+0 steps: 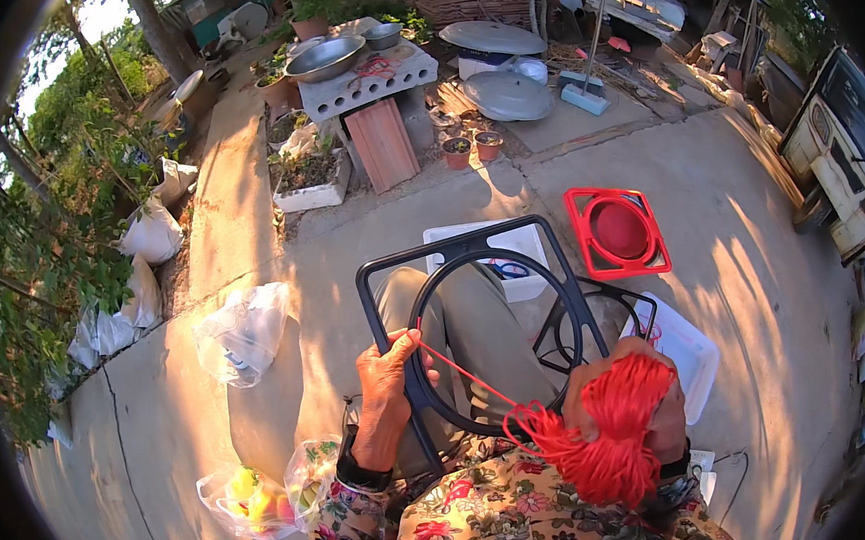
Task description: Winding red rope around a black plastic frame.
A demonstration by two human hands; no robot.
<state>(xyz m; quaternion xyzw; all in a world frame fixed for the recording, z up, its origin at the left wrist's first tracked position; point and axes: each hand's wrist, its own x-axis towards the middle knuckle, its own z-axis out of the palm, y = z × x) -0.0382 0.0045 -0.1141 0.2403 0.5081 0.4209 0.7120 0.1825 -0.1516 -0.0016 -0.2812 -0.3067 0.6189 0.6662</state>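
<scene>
A black square frame [572, 295] with a round ring inside stands tilted over my lap. My left hand [384, 386] is closed at the ring's left side, thumb and forefinger pinching a red cord [465, 370] against it. Some of its fingers are behind the ring. From there the cord stretches down to the right, across the round opening. It leads to a thick bundle of red cord [619, 427] in my right hand [669, 416]. The right fingers are wrapped round the bundle, which covers much of that hand.
Ahead lies a red frame [575, 222] with a round red middle. Another black frame [550, 347] and a white foam box [694, 357] are at my right; a second white box [526, 286] stands beyond my knees. Plastic bags [244, 333] lie leftward. Two small pots [456, 153] stand farther off.
</scene>
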